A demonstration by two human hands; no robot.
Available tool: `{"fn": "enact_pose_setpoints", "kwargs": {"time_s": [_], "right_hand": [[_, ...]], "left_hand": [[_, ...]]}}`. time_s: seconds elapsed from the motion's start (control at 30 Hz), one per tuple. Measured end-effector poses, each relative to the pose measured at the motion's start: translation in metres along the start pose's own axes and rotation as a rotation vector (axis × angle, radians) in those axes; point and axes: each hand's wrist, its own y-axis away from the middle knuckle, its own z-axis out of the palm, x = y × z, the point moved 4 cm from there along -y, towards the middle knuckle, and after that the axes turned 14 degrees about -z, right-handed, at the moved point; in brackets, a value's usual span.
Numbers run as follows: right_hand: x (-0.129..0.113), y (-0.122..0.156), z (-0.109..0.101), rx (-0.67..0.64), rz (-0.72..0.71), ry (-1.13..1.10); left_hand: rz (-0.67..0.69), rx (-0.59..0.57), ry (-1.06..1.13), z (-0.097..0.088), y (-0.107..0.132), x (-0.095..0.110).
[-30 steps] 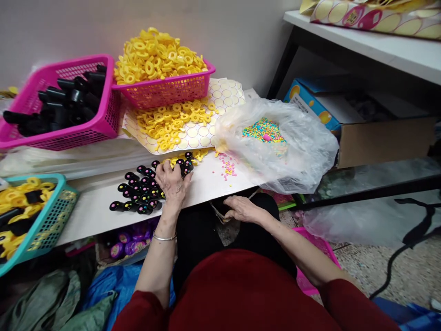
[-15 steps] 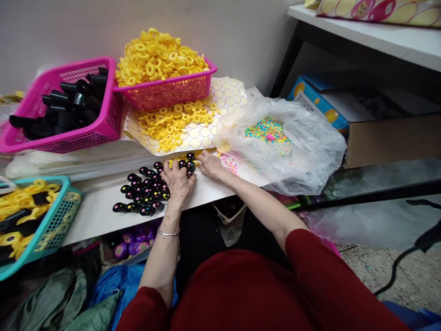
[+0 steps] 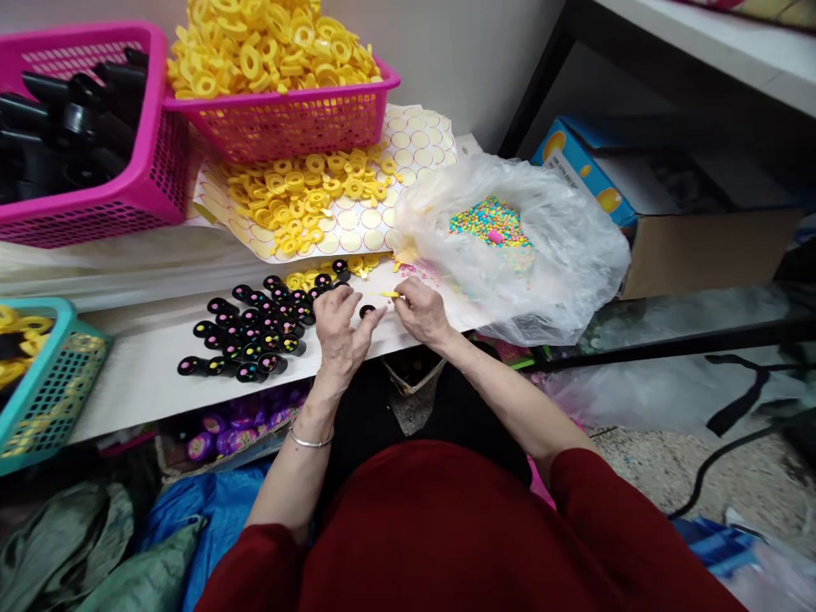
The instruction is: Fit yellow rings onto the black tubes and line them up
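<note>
My left hand (image 3: 341,331) grips a small black tube piece (image 3: 366,311) at the front edge of the white shelf board (image 3: 153,365). My right hand (image 3: 424,313) pinches a yellow ring (image 3: 390,295) edge-on just right of that piece. A cluster of black pieces with coloured beads in them (image 3: 252,327) lies to the left of my left hand. Loose yellow rings (image 3: 299,200) are heaped on a sticker sheet behind. A clear plastic bag holding small pastel beads (image 3: 490,223) sits to the right of my right hand.
A pink basket of yellow rings (image 3: 286,119) and a pink basket of black tubes (image 3: 95,204) stand at the back. A teal basket (image 3: 44,399) is at the left edge. A cardboard box (image 3: 701,246) sits under a white shelf at right. Purple items lie below the board.
My right hand rose from my lap to the board, then picked up a yellow ring. My left hand lifted a black piece off the cluster and drew it rightward. The view shifted downward.
</note>
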Motion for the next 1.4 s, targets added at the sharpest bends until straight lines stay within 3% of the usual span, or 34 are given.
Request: {"fn": "enact_pose_setpoints", "kwargs": {"time_s": [0.13,0.2,0.3,0.4,0.47,0.67,0.87,1.13,1.4], "right_hand": [[-0.020,0.016,-0.003,0.016,-0.131,0.009],[-0.025,0.019,0.000,0.063,-0.184,-0.051],[-0.028,0.022,0.001,0.222,-0.305,-0.127],[-0.032,0.026,-0.002,0.348,-0.433,-0.181],[-0.036,0.025,-0.003,0.356,-0.462,-0.255],[-0.034,0.011,0.006,0.226,-0.292,-0.444],[-0.028,0.004,0.021,0.104,-0.287,-0.280],[-0.024,0.006,0.028,0.020,-0.265,-0.110],[-0.018,0.008,0.035,0.079,-0.244,-0.185]], "left_hand": [[-0.405,-0.206,0.424,0.014,0.001,-0.001],[-0.515,-0.238,0.542,0.017,0.001,-0.001],[-0.647,-0.184,0.656,0.011,0.001,-0.004],[-0.754,-0.302,0.751,0.008,0.003,-0.005],[-0.759,-0.345,0.776,0.006,0.002,-0.005],[-0.645,-0.233,0.730,0.006,-0.010,-0.016],[-0.567,-0.181,0.649,0.010,-0.014,-0.026],[-0.595,-0.102,0.487,0.019,-0.013,-0.047],[-0.568,-0.138,0.468,0.022,-0.015,-0.050]]}}
